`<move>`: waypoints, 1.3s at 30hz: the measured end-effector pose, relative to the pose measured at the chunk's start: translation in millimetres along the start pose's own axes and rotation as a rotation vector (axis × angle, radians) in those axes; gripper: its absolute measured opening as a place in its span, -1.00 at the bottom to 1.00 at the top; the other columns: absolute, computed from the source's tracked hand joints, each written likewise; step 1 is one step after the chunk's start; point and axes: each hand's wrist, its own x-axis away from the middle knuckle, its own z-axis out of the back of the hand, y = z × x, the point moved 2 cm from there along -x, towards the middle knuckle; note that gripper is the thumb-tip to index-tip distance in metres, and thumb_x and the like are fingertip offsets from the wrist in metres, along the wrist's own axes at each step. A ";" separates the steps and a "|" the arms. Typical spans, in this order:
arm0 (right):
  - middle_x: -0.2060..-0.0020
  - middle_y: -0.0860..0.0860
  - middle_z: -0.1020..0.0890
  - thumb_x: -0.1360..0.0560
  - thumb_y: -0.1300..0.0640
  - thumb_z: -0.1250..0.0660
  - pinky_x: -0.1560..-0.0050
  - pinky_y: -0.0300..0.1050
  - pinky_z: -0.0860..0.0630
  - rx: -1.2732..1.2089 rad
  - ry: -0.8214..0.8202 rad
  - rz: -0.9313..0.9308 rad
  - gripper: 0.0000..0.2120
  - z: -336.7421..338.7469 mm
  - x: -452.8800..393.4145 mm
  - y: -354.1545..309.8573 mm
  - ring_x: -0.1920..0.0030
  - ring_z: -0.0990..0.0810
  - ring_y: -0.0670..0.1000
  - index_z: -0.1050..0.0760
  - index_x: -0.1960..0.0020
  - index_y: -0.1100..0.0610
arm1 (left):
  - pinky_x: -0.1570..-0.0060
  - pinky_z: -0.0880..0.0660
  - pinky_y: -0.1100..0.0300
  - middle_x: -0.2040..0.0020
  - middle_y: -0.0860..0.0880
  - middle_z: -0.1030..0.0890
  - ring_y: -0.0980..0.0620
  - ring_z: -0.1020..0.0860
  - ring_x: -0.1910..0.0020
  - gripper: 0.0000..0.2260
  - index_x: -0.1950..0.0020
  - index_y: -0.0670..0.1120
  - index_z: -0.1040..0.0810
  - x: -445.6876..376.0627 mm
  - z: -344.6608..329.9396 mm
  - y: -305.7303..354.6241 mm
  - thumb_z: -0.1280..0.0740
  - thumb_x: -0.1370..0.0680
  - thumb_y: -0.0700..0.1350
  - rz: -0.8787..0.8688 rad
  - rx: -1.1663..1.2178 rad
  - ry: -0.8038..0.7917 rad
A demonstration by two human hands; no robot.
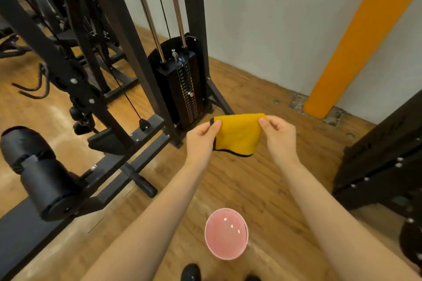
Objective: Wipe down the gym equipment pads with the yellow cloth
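Two hands, left hand (201, 137) and right hand (279, 136), each grip pinching yellow cloth (238, 136), above pink bowl (226, 234)

No legible text, brand or number anywhere in the head view. The weight stack (186, 91) carries a vertical strip of small marks down its front face, coloured green near the top, then yellow, orange and red lower down; these are too small and blurred to read as numerals. Machine frame (127, 52) shows bolts only, no label or sign that can be read.
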 end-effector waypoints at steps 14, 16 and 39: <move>-0.07 0.06 -0.51 -0.51 0.39 -0.24 0.03 -0.28 -0.36 0.211 -0.038 -0.357 -0.67 -76.6 28.2 386.3 -0.07 -0.47 -0.01 -0.42 -0.27 0.29 | -0.09 -0.52 -0.04 0.01 -0.09 -0.61 -0.11 -0.57 -0.05 -0.92 -0.01 -0.08 -0.55 -76.4 30.7 -380.5 -0.36 -0.53 -0.19 0.342 -0.140 -0.036; -0.05 0.16 -0.57 -0.50 0.36 -0.27 0.02 -0.18 -0.38 0.268 -0.016 -0.437 -0.71 -77.9 43.7 460.5 -0.06 -0.52 0.08 -0.45 -0.22 0.30 | 0.00 -0.52 0.01 0.04 -0.11 -0.59 -0.10 -0.56 0.02 -0.91 0.03 -0.09 -0.50 -75.1 30.9 -457.3 -0.38 -0.51 -0.16 0.382 -0.238 -0.006; -0.38 -0.02 -0.37 -0.60 0.17 -0.12 -0.33 -0.08 -0.29 0.848 -0.458 -0.150 -0.66 -85.6 84.1 687.1 -0.36 -0.35 0.02 -0.38 -0.37 0.05 | -0.14 -0.32 0.04 -0.21 -0.02 -0.51 -0.07 -0.44 -0.21 -0.74 -0.21 -0.05 -0.55 -69.4 17.8 -676.1 -0.20 -0.60 -0.02 -0.120 -1.110 -0.166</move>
